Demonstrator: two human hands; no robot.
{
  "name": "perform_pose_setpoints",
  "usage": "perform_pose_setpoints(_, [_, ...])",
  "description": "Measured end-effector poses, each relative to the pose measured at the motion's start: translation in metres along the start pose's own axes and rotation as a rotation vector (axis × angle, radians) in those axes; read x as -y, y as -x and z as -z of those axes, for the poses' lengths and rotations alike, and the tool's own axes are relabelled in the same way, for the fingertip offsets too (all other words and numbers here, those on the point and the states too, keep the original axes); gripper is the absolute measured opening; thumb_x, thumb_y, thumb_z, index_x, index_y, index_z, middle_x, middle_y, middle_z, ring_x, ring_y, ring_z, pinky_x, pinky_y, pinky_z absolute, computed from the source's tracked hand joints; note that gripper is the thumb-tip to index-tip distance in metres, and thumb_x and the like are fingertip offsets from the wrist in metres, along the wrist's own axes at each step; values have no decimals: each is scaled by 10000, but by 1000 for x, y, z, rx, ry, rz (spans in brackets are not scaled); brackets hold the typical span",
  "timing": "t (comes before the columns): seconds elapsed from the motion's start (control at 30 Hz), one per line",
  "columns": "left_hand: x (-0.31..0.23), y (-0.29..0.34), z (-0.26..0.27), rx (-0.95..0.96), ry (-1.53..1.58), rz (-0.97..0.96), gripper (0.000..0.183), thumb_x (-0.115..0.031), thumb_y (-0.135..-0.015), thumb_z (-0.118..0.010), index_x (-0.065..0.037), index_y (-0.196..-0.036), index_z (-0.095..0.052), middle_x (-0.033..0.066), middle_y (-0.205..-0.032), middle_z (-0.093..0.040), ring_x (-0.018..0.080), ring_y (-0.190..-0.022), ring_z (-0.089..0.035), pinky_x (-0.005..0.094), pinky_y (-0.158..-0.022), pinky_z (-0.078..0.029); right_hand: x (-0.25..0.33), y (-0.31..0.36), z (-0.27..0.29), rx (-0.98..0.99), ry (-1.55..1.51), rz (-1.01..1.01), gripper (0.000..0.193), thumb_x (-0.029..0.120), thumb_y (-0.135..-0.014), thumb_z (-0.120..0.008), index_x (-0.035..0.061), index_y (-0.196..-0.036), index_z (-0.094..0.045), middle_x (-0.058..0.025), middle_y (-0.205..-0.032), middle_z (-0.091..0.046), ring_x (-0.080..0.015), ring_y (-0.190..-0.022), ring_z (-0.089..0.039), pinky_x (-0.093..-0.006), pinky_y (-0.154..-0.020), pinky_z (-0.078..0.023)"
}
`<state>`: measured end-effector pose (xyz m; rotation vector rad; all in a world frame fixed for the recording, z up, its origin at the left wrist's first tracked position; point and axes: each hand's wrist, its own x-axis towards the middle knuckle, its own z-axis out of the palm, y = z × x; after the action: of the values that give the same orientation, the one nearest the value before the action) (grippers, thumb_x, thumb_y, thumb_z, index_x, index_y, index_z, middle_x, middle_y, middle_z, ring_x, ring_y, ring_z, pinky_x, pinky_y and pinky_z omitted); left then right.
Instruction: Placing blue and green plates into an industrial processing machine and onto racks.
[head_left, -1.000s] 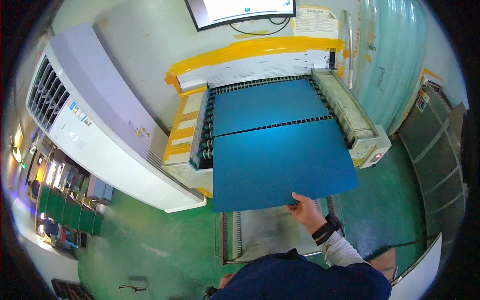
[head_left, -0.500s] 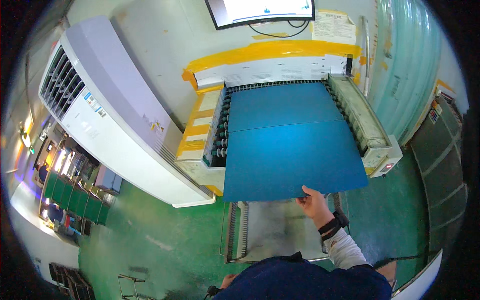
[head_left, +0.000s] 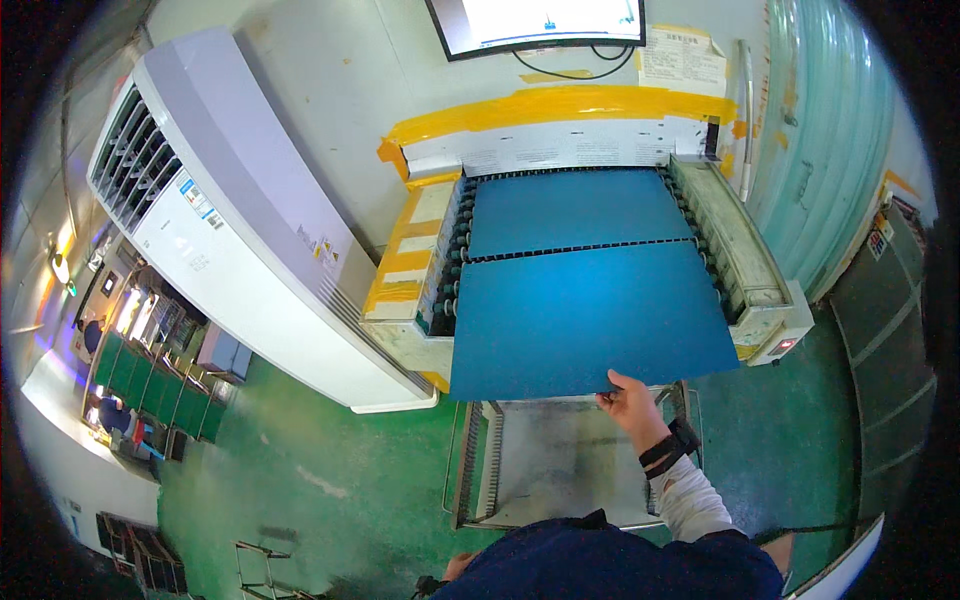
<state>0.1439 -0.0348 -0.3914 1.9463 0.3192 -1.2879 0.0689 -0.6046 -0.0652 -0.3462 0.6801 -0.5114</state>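
Note:
Two flat blue panels lie one behind the other on a roller conveyor (head_left: 447,312). The far panel (head_left: 580,210) rests fully on the rollers. A narrow strip of rollers shows between it and the near panel (head_left: 595,315), whose front part sticks out past the conveyor's end. My right hand (head_left: 630,405) is closed on the near panel's front edge, right of its middle, thumb on top and the other fingers mostly hidden below. Down at the lower edge, by my dark clothing, only a bit of my left hand (head_left: 460,567) shows; its fingers are hidden.
Below the overhanging panel stands a metal rack (head_left: 560,460) with slotted sides. A tall white air conditioner (head_left: 270,250) flanks the conveyor on the left, and a dark grey panel (head_left: 890,330) stands at the right. A screen (head_left: 540,22) hangs above. People sit far left.
The far panel has slid away from the near one, so the thin line between them has widened into a gap. My right hand keeps its grip. The view has shifted slightly.

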Motion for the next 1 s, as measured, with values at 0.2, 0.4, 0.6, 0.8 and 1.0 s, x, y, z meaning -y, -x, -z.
perform_pose_setpoints(0.2, [-61,66,-21,78,2,-57,634,-397,-803,-681,76,-1192,-515,169,-1175,-573,246,-1036,-566,336,-894,-450,5,2,8,-15,-6,34,166,136,-819,-660,65,-860,-515,-51,-834,-536,-205,-757,-510,-368,-718,-474])
perform_pose_setpoints(0.4, [-79,93,-26,-17,128,25,655,-400,-798,-684,74,-1211,-499,175,-1189,-564,259,-1057,-556,345,-900,-449,2,-4,-5,-16,-15,29,141,125,-820,-655,80,-866,-529,-44,-847,-551,-195,-765,-514,-361,-711,-476])
perform_pose_setpoints(0.6, [-70,83,-25,-26,-218,14,678,-436,-791,-675,72,-1207,-505,176,-1183,-569,260,-1061,-555,349,-904,-445,8,-16,3,-24,-18,56,150,125,-813,-661,83,-874,-531,-45,-852,-559,-195,-771,-516,-362,-721,-475])
perform_pose_setpoints(0.8, [-36,59,-19,13,125,52,660,-443,-785,-682,79,-1163,-538,152,-1088,-613,218,-963,-586,333,-841,-467,3,-24,-6,-86,-17,39,172,144,-810,-668,74,-877,-525,-55,-857,-567,-194,-757,-517,-348,-708,-477])
perform_pose_setpoints(1.0, [-57,92,-20,-53,-261,-173,635,-444,-780,-688,74,-1125,-564,138,-1047,-625,192,-930,-592,305,-812,-471,4,-19,-19,-43,-11,33,171,147,-817,-661,70,-879,-521,-53,-838,-552,-202,-750,-511,-343,-721,-473])
